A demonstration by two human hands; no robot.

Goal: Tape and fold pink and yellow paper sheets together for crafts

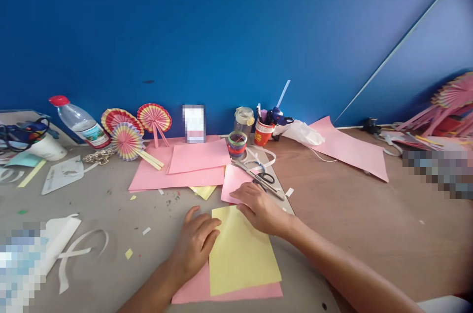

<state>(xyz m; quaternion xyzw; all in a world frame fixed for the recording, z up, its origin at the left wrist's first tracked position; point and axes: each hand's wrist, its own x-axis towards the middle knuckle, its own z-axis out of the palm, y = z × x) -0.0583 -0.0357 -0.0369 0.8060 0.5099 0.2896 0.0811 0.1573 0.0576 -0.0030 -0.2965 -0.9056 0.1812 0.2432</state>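
Note:
A yellow paper sheet [244,254] lies flat before me, over a larger pink sheet [227,297] whose lower edge shows. My left hand [195,241] is at the yellow sheet's left edge, its fingers bent and slightly apart, gripping nothing visible. At the top edge, my right hand [260,208] reaches across with fingers outstretched. Its thumb is by the yellow sheet and its fingertips rest at a small pink piece of paper [234,180]. Scissors [256,175] lie just beyond that hand.
Pink sheets [199,157] lie behind, near paper fans [154,118], a bottle [86,128], a lidded jar [244,118] and a red cup of tools [263,134]. White strips [83,251] and paper scraps litter the left. Another pink sheet [351,153] lies right, before a blue partition [221,32].

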